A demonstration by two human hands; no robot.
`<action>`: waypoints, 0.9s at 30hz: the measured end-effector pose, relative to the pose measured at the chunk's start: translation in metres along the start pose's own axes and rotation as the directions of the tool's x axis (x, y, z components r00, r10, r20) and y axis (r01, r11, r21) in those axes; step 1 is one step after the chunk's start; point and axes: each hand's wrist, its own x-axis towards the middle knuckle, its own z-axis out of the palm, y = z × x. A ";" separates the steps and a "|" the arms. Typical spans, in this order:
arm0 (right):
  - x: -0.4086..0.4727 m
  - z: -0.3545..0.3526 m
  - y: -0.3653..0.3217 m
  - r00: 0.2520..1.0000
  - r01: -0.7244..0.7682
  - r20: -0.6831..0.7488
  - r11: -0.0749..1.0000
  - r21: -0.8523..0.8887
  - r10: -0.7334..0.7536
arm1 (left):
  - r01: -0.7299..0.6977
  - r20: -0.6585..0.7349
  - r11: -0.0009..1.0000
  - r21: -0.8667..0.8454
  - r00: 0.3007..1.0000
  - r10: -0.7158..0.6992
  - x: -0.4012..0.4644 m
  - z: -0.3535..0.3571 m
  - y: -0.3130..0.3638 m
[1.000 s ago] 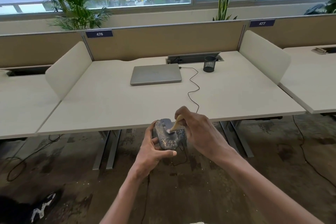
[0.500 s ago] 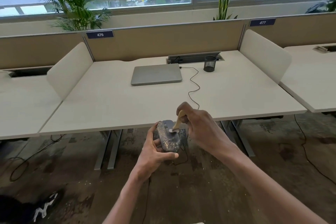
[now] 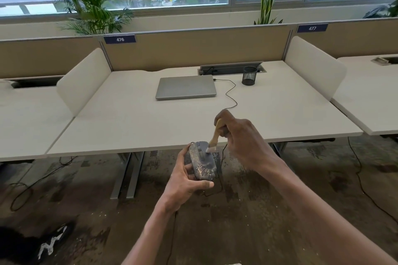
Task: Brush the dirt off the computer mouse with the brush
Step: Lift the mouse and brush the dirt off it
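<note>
— Where's the mouse right now?

— In my left hand [image 3: 187, 180], held out in the air just past the near edge of the desk [image 3: 129, 122], over the floor. My fingers wrap its left side and my thumb hooks across its near end, so the computer mouse [image 3: 202, 160] is gripped and tilted with its top toward me.

— And the brush?

— My right hand [image 3: 241, 140] has its fingers curled round the wooden handle, pinching it near the top. The brush [image 3: 214, 137] leans down and to the left, bristles touching the far half of the mouse, beside the wheel.

— What changed in the last second?

— Not much in the grip. Both hands drifted a little toward the desk edge, and the brush handle stands more upright than a second ago, with the bristles landing farther up the mouse. I read that as a short stroke on the button end.

— Is it clean yet?

— No. The near half is thick with pale speckled dirt, and the left side looks grimy too. I'd judge the job as under way with most of it left.

— Anything to mind?

— The cord [image 3: 219, 178] hangs loose below the mouse. The closed laptop [image 3: 186, 87] and mesh pen cup [image 3: 249, 75] sit far back.
</note>
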 end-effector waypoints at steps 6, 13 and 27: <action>0.023 -0.002 -0.004 0.997 0.039 -0.062 0.999 -0.009 -0.040 | 0.025 0.013 1.000 -0.003 1.000 -0.025 -0.002 0.001 0.002; 0.038 0.006 -0.002 0.999 0.040 -0.002 0.999 -0.004 -0.040 | 0.022 0.016 0.998 0.056 1.000 -0.023 -0.004 0.000 0.005; 0.046 0.007 -0.006 0.991 0.067 0.115 0.997 -0.039 -0.062 | 0.031 0.047 0.998 0.047 0.998 -0.033 -0.007 0.005 0.010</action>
